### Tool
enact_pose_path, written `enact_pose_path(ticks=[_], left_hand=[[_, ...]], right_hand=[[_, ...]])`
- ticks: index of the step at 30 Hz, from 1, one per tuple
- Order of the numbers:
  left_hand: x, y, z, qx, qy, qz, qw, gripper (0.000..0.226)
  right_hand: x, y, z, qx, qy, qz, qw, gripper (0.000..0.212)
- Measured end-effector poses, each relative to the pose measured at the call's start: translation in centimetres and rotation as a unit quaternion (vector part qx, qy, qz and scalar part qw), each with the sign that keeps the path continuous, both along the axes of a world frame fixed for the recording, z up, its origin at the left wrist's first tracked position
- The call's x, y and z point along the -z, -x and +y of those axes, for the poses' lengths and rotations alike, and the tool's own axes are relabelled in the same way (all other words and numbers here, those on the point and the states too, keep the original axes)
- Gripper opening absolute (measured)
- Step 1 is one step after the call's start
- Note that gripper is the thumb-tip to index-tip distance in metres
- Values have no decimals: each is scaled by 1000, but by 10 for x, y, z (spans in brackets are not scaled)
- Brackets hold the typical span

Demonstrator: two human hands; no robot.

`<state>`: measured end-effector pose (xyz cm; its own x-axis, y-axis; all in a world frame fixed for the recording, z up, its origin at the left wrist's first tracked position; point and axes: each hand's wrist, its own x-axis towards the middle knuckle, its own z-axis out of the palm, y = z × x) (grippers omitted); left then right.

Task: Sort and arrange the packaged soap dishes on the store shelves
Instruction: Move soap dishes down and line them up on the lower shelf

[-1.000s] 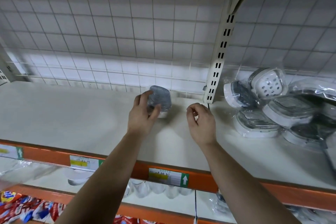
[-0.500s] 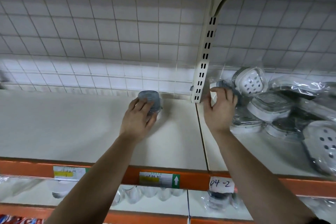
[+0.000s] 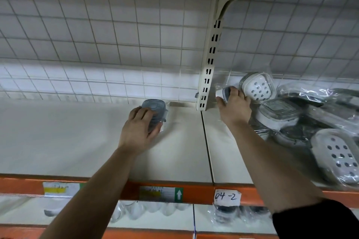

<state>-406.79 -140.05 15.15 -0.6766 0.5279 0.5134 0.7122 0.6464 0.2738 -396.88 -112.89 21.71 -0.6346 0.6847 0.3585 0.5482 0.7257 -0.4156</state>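
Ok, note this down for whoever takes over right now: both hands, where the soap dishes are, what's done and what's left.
Left hand grips a clear-wrapped grey soap dish standing alone at the back of the cream shelf, left bay.
Right hand grips a grey-and-white bagged soap dish at the left edge of the jumbled pile in the right bay.
Done: one dish set apart on the left.
Left: the pile is unsorted.

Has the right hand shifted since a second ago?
Yes. The right hand crossed from left of the slotted upright to its right, onto a bagged grey soap dish.
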Motion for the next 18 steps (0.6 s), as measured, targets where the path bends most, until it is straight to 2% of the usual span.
enact_pose_path(ticks=[7, 11, 14, 18], left_hand=[[-2, -2, 1, -10, 4, -19, 1000, 59], [-6, -5, 7, -30, 1, -40, 999, 55], [-11, -4, 11, -33, -5, -57, 998, 49], [-18, -11, 13, -24, -21, -68, 997, 47]], right_hand=[[-3, -10, -7, -49, 22, 41, 998, 47], [-8, -21, -16, -109, 77, 86, 987, 56], [-6, -29, -20, -170, 107, 64, 977, 64], [5, -45, -32, -262, 117, 54, 957, 57]])
